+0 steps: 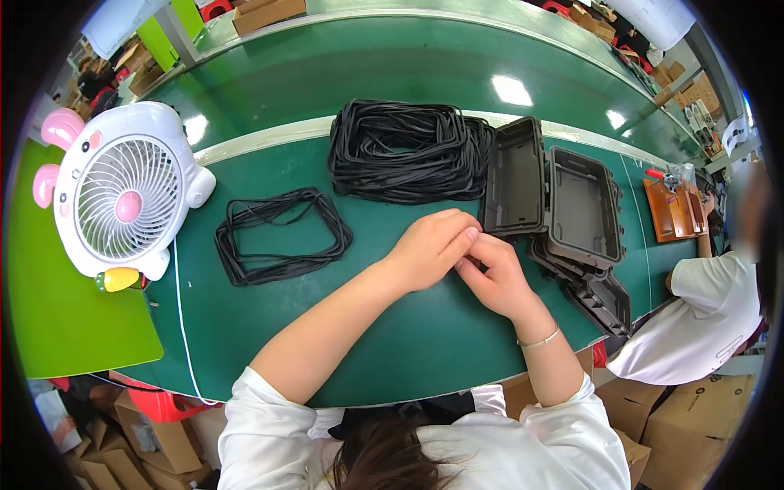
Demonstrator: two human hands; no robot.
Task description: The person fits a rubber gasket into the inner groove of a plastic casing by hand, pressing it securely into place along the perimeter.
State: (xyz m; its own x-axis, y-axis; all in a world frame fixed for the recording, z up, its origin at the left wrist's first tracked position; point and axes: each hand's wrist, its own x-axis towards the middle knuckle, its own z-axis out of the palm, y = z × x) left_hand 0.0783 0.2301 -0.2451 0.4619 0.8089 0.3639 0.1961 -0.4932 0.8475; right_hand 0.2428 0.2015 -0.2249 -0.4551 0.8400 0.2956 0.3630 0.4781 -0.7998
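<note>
My left hand [434, 247] and my right hand [496, 276] meet over the green table [367, 327], fingers folded against each other. Both are closed, and whatever lies between them, if anything, is hidden. A bracelet circles my right wrist. Just beyond the hands lies a thick pile of black rubber rings [404, 155], roughly rectangular. A smaller bundle of the same black rings [282, 237] rests apart to the left. Close to my right hand, an opened dark grey plastic case [584, 208] leans on more grey case parts [600, 302].
A white rabbit-shaped fan [122, 192] stands at the left by a bright green mat [73, 327]. At the right, a co-worker in a white shirt [706, 314] sits near a brown wooden fixture [674, 211]. Cardboard boxes [694, 420] stand below the table edge.
</note>
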